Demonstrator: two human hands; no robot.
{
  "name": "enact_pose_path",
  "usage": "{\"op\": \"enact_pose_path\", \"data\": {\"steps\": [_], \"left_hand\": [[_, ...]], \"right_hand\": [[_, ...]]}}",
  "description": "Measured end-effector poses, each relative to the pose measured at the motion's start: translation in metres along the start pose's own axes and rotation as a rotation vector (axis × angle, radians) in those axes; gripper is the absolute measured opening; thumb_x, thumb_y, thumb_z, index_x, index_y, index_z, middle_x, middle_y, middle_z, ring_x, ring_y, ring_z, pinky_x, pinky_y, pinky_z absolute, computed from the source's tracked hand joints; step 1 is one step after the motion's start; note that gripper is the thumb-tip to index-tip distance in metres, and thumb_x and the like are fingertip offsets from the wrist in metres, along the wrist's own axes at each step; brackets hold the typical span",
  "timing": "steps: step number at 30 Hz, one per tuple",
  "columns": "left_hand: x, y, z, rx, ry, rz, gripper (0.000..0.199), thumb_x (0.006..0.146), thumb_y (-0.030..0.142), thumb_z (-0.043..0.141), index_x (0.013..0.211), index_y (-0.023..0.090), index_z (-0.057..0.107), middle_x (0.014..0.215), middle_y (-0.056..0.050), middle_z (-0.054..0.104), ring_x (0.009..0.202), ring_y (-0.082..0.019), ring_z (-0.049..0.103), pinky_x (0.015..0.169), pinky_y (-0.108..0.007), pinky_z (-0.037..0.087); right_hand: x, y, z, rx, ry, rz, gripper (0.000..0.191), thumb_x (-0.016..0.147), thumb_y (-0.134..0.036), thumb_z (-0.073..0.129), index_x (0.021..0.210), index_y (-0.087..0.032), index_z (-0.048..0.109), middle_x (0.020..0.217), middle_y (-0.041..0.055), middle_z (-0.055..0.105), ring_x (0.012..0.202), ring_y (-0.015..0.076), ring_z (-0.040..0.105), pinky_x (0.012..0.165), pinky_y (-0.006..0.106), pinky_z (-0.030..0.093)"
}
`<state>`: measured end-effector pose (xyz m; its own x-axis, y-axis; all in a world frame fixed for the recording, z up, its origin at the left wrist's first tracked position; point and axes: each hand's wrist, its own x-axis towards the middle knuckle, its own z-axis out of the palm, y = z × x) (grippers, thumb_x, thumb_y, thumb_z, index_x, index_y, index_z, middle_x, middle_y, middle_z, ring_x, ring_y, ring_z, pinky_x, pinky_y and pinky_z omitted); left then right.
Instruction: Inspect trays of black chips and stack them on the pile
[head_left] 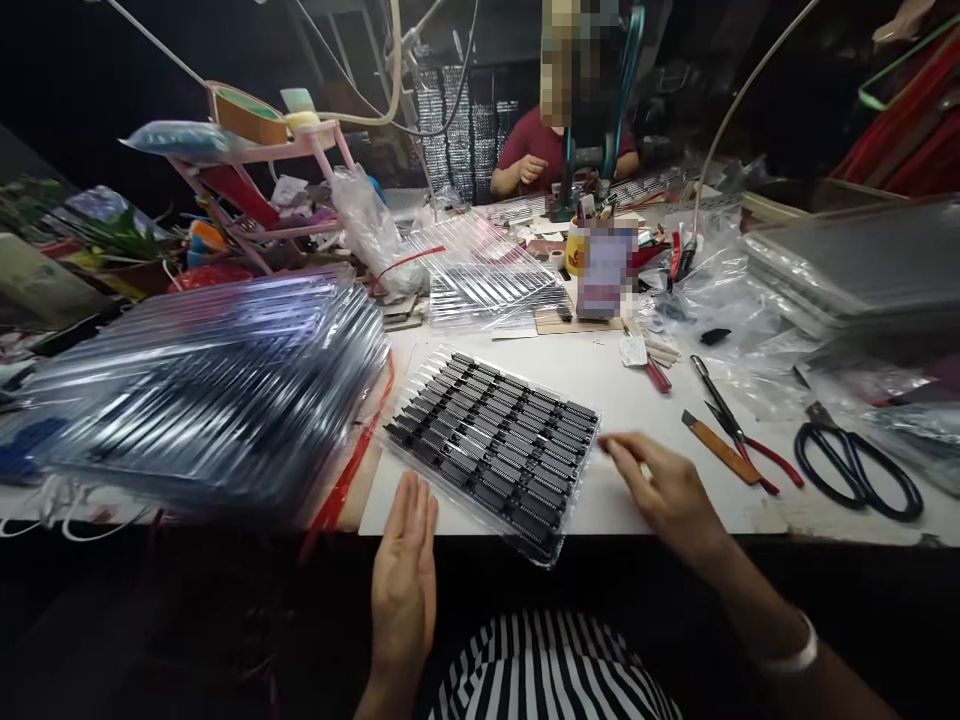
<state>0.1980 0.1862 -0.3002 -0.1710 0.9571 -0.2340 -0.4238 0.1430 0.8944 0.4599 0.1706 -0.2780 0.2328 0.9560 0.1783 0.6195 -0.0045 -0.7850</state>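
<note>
A clear plastic tray (442,478) holding rows of black slotted parts (499,440) lies at an angle on the white worktop, one corner over its front edge. My left hand (405,570) is just off the tray's front left side, fingers straight and held together, with nothing in it. At the tray's right edge is my right hand (667,490), its fingers loosely bent and thumb apart from them. The fingertips come close to that edge; whether they touch it I cannot tell. I see nothing in this hand.
Stacked clear trays (210,390) fill the left side, near a red strap (360,450). To the right lie a cutter knife (720,447), pliers (739,430) and scissors (859,465). More trays (487,270) lie behind. A co-worker (525,150) sits opposite.
</note>
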Motion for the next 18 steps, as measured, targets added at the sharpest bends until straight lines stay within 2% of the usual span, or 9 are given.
{"op": "enact_pose_path", "data": {"steps": [1, 2, 5, 8, 11, 13, 15, 16, 18], "left_hand": [[-0.005, -0.002, 0.001, 0.013, -0.034, -0.017, 0.046, 0.086, 0.029, 0.059, 0.131, 0.023, 0.05, 0.144, -0.006, 0.043, 0.132, -0.02, 0.038, 0.111, -0.03, 0.032], [-0.009, -0.002, 0.001, 0.026, -0.061, -0.028, 0.049, 0.086, 0.03, 0.058, 0.133, 0.023, 0.047, 0.145, -0.006, 0.042, 0.132, -0.02, 0.038, 0.111, -0.031, 0.032], [-0.006, 0.002, -0.004, 0.085, -0.12, -0.053, 0.058, 0.086, 0.036, 0.058, 0.14, 0.027, 0.038, 0.146, -0.007, 0.04, 0.132, -0.021, 0.039, 0.111, -0.034, 0.032], [0.02, 0.018, -0.015, 0.238, -0.187, -0.062, 0.068, 0.084, 0.04, 0.06, 0.143, 0.031, 0.03, 0.144, -0.009, 0.042, 0.128, -0.023, 0.044, 0.11, -0.041, 0.03], [0.066, 0.039, -0.02, 0.502, -0.249, -0.021, 0.077, 0.075, 0.041, 0.069, 0.142, 0.027, 0.035, 0.136, -0.013, 0.051, 0.127, -0.027, 0.046, 0.11, -0.046, 0.028], [0.098, 0.051, -0.009, 0.699, -0.344, 0.061, 0.077, 0.071, 0.043, 0.071, 0.139, 0.021, 0.041, 0.13, -0.016, 0.056, 0.127, -0.029, 0.045, 0.108, -0.046, 0.028], [0.126, 0.058, 0.013, 0.993, -0.502, 0.158, 0.076, 0.075, 0.048, 0.065, 0.14, 0.02, 0.038, 0.128, -0.018, 0.057, 0.123, -0.03, 0.049, 0.106, -0.046, 0.03], [0.136, 0.058, 0.028, 1.143, -0.582, 0.213, 0.074, 0.078, 0.05, 0.06, 0.141, 0.019, 0.036, 0.128, -0.018, 0.057, 0.122, -0.031, 0.051, 0.104, -0.047, 0.033], [0.149, 0.054, 0.061, 1.385, -0.711, 0.348, 0.072, 0.082, 0.051, 0.053, 0.143, 0.018, 0.034, 0.125, -0.019, 0.058, 0.119, -0.032, 0.053, 0.1, -0.046, 0.036]], "right_hand": [[0.017, 0.005, -0.001, -0.081, 0.043, -0.055, 0.033, 0.091, -0.038, 0.04, 0.107, -0.018, 0.06, 0.11, 0.0115, 0.063, 0.101, 0.0242, 0.059, 0.087, 0.039, 0.046], [0.033, 0.011, 0.0, -0.142, 0.016, -0.095, 0.034, 0.09, -0.036, 0.042, 0.113, -0.018, 0.058, 0.119, 0.013, 0.06, 0.11, 0.0261, 0.055, 0.093, 0.042, 0.043], [0.059, 0.02, 0.006, -0.198, -0.118, -0.118, 0.034, 0.087, -0.029, 0.044, 0.116, -0.017, 0.059, 0.113, 0.0125, 0.064, 0.106, 0.0262, 0.057, 0.093, 0.043, 0.043], [0.048, 0.011, 0.005, -0.198, -0.147, -0.085, 0.033, 0.09, -0.029, 0.04, 0.112, -0.016, 0.061, 0.096, 0.0114, 0.068, 0.089, 0.0248, 0.063, 0.082, 0.04, 0.047], [0.014, -0.011, -0.001, -0.04, -0.362, -0.046, 0.036, 0.094, -0.037, 0.037, 0.115, -0.019, 0.061, 0.078, 0.0042, 0.067, 0.07, 0.0185, 0.062, 0.065, 0.03, 0.047], [-0.009, -0.028, 0.0, 0.099, -0.528, -0.019, 0.039, 0.094, -0.041, 0.038, 0.121, -0.02, 0.058, 0.068, 0.0004, 0.063, 0.061, 0.0154, 0.058, 0.058, 0.026, 0.045], [-0.027, -0.044, 0.013, 0.207, -0.651, -0.007, 0.04, 0.093, -0.041, 0.042, 0.127, -0.022, 0.054, 0.069, -0.0006, 0.063, 0.059, 0.0139, 0.056, 0.059, 0.025, 0.045], [-0.034, -0.051, 0.023, 0.262, -0.695, -0.012, 0.041, 0.092, -0.039, 0.044, 0.13, -0.023, 0.051, 0.076, 0.0004, 0.065, 0.065, 0.0142, 0.059, 0.063, 0.026, 0.047], [-0.044, -0.063, 0.049, 0.376, -0.731, -0.069, 0.047, 0.09, -0.036, 0.049, 0.135, -0.025, 0.045, 0.102, 0.0044, 0.066, 0.089, 0.017, 0.062, 0.081, 0.029, 0.048]]}}
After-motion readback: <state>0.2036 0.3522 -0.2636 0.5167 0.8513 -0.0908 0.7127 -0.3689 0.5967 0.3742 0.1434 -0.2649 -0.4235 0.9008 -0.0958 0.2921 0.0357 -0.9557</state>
